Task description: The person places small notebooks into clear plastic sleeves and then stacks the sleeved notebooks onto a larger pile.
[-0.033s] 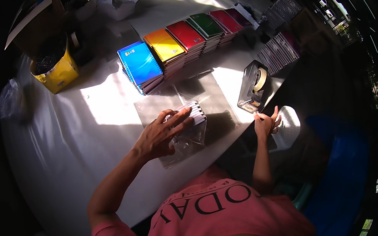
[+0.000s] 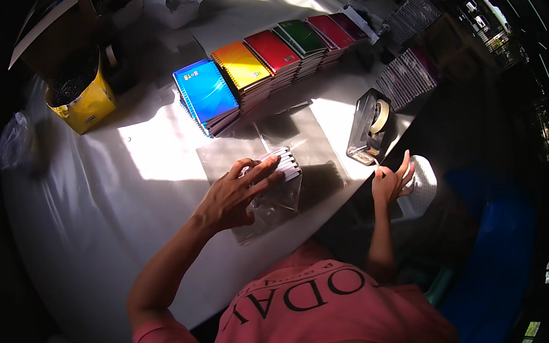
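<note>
The left hand (image 2: 227, 201) lies with spread fingers over a small bundle (image 2: 287, 162) in clear plastic (image 2: 279, 206) on the table (image 2: 94, 262); whether it grips, I cannot tell. Uneven pressure might make the bundle slide. Rightward, the tape holder (image 2: 358, 135) stands near the edge; a hard pull could drag it. The right hand (image 2: 389, 183) pinches narrowly, seemingly on tape (image 2: 384, 117), which could fold onto itself.

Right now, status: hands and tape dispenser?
Left hand on white-edged stack. Right hand at near end of tape dispenser. Notebook row beyond stack.
</note>
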